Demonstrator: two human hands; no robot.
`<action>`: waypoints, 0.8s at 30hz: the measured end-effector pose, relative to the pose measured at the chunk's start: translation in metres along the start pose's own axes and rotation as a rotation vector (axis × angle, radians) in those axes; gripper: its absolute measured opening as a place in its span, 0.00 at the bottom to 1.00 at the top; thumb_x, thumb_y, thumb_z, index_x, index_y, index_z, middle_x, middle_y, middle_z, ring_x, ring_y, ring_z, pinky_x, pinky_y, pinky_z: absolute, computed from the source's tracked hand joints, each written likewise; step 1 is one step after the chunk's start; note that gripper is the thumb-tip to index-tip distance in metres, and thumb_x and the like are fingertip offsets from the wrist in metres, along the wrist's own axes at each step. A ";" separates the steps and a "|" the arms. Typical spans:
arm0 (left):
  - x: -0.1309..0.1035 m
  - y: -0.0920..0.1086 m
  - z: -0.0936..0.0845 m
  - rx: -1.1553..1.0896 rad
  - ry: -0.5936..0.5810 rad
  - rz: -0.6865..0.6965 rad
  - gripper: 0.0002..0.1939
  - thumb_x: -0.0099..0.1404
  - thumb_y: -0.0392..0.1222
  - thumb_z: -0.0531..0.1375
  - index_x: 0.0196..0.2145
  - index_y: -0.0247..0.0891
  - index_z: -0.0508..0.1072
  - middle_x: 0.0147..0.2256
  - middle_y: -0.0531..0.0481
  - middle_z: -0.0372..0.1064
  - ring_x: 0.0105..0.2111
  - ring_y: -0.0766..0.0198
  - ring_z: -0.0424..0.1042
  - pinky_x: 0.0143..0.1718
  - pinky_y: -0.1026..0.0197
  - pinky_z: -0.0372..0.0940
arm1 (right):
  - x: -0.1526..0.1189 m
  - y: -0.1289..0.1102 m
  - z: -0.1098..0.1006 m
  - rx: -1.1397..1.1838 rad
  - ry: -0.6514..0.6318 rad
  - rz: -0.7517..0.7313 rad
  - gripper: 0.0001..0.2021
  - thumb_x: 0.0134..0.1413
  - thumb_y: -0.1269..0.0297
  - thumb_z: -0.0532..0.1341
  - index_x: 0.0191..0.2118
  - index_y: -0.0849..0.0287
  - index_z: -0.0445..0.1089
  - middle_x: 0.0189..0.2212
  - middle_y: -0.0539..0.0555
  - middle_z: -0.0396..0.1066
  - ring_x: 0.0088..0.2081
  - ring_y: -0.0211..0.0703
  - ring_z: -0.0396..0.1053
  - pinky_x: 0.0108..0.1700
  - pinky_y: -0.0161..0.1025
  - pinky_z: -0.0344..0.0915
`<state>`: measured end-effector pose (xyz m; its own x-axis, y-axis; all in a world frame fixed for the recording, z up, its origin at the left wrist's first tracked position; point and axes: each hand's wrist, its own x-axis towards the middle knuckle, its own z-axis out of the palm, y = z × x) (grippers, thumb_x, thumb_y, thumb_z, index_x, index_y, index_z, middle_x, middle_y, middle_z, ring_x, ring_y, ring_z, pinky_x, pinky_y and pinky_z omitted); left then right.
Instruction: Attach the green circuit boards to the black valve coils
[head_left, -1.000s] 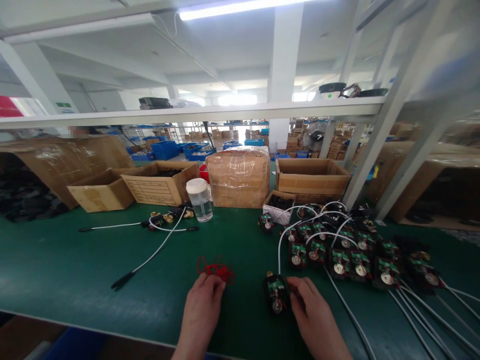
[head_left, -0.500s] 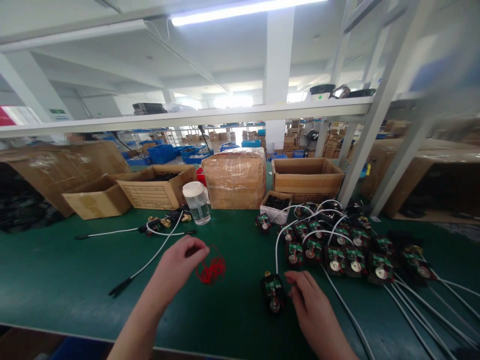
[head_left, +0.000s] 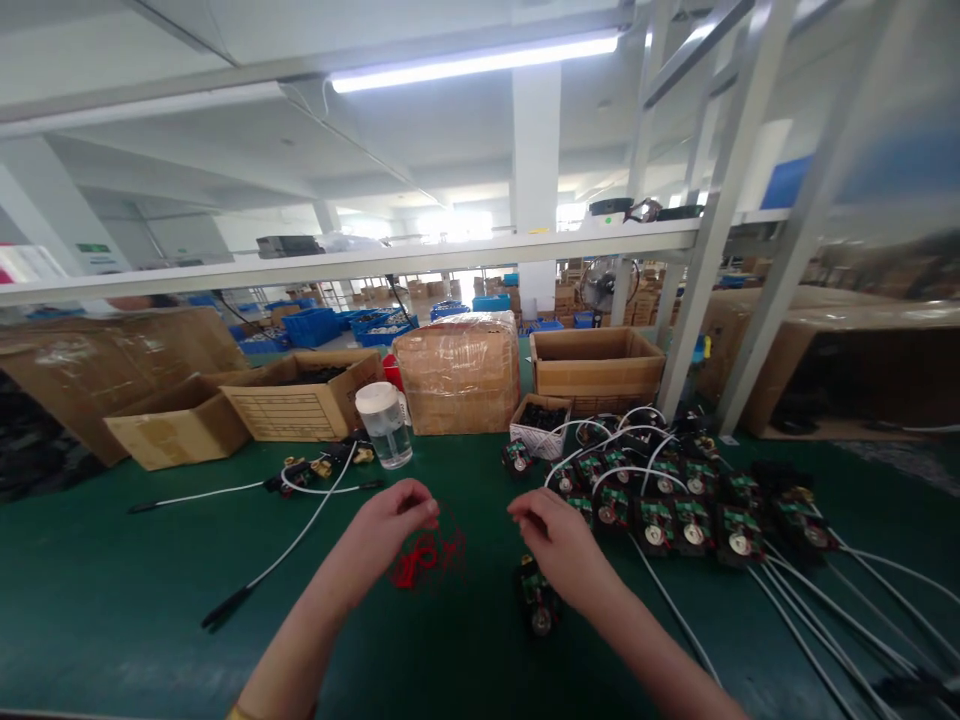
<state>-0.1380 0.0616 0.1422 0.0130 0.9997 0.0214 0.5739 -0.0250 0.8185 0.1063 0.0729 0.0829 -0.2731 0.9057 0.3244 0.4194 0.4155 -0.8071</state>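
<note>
My left hand (head_left: 397,520) is closed in a pinch at the upper edge of a loose tangle of thin red wires (head_left: 424,562) over the green table; what its fingertips hold is too small to make out. To the right, my right hand (head_left: 551,535) has its fingers bent together, and anything between them is hidden. Beneath that hand lies a black unit with a green circuit board (head_left: 540,605), partly covered by it. Several similar units (head_left: 694,525) with white cables stand in rows further right.
A clear bottle with a white lid (head_left: 386,428) stands behind my left hand. Cardboard boxes (head_left: 457,375) line the back under a white shelf (head_left: 450,256). More cabled parts (head_left: 304,474) lie at the left, and a small box of black parts (head_left: 540,425) sits right of centre.
My right hand has moved up and left, from beside the single black unit to above it. The red wires look more spread out beside my left hand. The camera view has tilted slightly upward.
</note>
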 end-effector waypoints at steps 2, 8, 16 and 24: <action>0.004 -0.001 0.001 -0.034 -0.014 0.001 0.10 0.60 0.49 0.60 0.29 0.40 0.72 0.29 0.51 0.74 0.35 0.56 0.74 0.41 0.57 0.66 | 0.017 0.002 0.008 0.002 -0.094 0.051 0.15 0.55 0.80 0.55 0.43 0.60 0.74 0.40 0.54 0.71 0.43 0.42 0.71 0.48 0.38 0.66; 0.007 0.005 0.000 -0.244 -0.058 -0.014 0.10 0.63 0.49 0.60 0.32 0.41 0.69 0.33 0.51 0.75 0.40 0.57 0.75 0.47 0.56 0.65 | 0.070 0.008 0.039 0.106 -0.522 0.106 0.38 0.40 0.73 0.73 0.61 0.51 0.67 0.30 0.43 0.71 0.31 0.37 0.69 0.32 0.31 0.63; 0.019 -0.007 -0.016 -0.434 0.022 0.002 0.12 0.63 0.51 0.62 0.34 0.40 0.70 0.34 0.51 0.73 0.41 0.57 0.72 0.49 0.53 0.64 | 0.094 0.014 0.080 0.111 -0.706 0.143 0.07 0.47 0.63 0.71 0.35 0.56 0.81 0.27 0.45 0.75 0.31 0.35 0.68 0.30 0.29 0.59; 0.009 0.006 -0.033 -0.411 0.127 0.086 0.12 0.65 0.50 0.61 0.32 0.40 0.70 0.31 0.54 0.70 0.37 0.60 0.68 0.45 0.56 0.62 | 0.094 0.013 0.099 -0.162 -0.740 0.230 0.10 0.39 0.75 0.70 0.18 0.56 0.72 0.14 0.43 0.65 0.23 0.37 0.69 0.28 0.33 0.63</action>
<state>-0.1614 0.0702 0.1667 -0.0687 0.9865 0.1489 0.2014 -0.1325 0.9705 0.0000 0.1553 0.0543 -0.6451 0.7027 -0.2999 0.6405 0.2834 -0.7138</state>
